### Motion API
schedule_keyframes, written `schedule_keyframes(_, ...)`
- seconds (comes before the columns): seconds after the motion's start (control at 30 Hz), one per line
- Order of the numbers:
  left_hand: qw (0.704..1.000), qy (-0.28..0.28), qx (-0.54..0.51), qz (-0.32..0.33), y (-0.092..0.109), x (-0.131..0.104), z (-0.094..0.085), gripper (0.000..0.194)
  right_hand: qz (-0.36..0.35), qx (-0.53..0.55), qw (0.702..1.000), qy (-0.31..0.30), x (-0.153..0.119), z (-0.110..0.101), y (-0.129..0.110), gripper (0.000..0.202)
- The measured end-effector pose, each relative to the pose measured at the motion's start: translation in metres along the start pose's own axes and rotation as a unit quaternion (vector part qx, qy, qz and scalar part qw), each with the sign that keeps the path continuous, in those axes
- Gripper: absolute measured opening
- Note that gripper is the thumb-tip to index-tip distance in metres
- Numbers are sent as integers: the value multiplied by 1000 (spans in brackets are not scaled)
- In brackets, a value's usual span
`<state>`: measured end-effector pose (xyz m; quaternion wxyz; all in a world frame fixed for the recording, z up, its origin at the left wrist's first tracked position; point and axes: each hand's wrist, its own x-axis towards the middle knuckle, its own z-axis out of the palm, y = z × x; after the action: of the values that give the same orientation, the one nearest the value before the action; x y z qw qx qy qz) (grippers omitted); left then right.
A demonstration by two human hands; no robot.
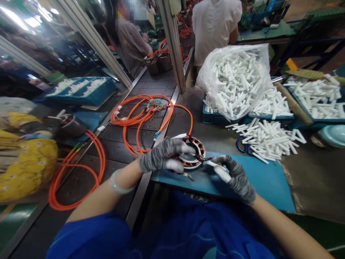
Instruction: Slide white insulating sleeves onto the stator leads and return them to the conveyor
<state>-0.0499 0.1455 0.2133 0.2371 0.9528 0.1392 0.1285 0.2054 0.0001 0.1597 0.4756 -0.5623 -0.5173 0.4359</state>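
A motor stator [199, 145] with copper windings and a white inner ring lies on the blue mat in front of me. My left hand [167, 154], in a grey glove with white fingertips, grips its left side, thumb low and fingers over the rim. To the right of the stator my right hand [233, 176], gloved alike, pinches a slim white tube [215, 164] by the end of a dark lead from the windings. Whether the lead is inside the tube I cannot tell. A short wire end [188, 176] sticks out below the stator.
Orange cable [145, 108] lies coiled on the conveyor [113, 147]. At right are a bag of white tubes [237, 79], loose tubes [269, 138], blue scissor handles [244, 144] and a bowl [332, 136]. A co-worker's yellow sleeve [29, 165] and another stator [74, 126] are at left.
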Motion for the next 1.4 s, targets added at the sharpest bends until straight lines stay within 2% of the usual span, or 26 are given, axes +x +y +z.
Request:
schedule_keyframes(0.07,997,57,59,13,-17,-2,1,37,71,103,992,-34,-1,11,0,33)
schedule_keyframes(0.13,989,65,130,42,-26,-4,10,31,107,182,977,-43,-4,22,-1,35)
schedule_keyframes(0.2,980,70,173,68,-28,-5,21,28,115,227,967,-22,-5,33,-4,33)
schedule_keyframes(0.27,976,100,180,68,-24,-5,28,26,117,254,960,16,-2,44,-5,29)
schedule_keyframes(0.37,978,138,153,37,-14,-5,34,23,103,302,945,70,12,55,2,25)
schedule_keyframes(0.5,970,182,162,14,2,-3,43,15,68,340,936,64,31,50,24,22)
schedule_keyframes(0.6,962,210,174,-9,7,0,48,14,61,280,956,68,35,28,35,23)
schedule_keyframes(0.73,961,229,155,-1,3,3,50,11,11,139,982,125,31,-3,26,26)
schedule_keyframes(0.83,962,237,138,7,-2,4,51,10,-27,37,993,109,32,-14,14,23)
schedule_keyframes(0.93,962,235,136,8,-2,4,53,11,-86,-41,991,89,36,-21,8,15)
schedule_keyframes(1.0,959,240,151,7,-1,4,53,13,-143,-75,985,59,40,-26,4,12)
schedule_keyframes(1.07,955,244,166,2,2,4,52,17,-183,-101,978,4,44,-32,-2,15)
schedule_keyframes(1.17,956,233,180,-6,5,5,51,21,-183,-129,971,-88,54,-36,-17,21)
schedule_keyframes(1.27,955,233,182,-9,5,4,52,19,-126,-146,968,-161,68,-35,-32,30)
schedule_keyframes(1.4,961,217,173,-11,1,3,56,19,9,-85,947,-310,93,-34,-41,51)
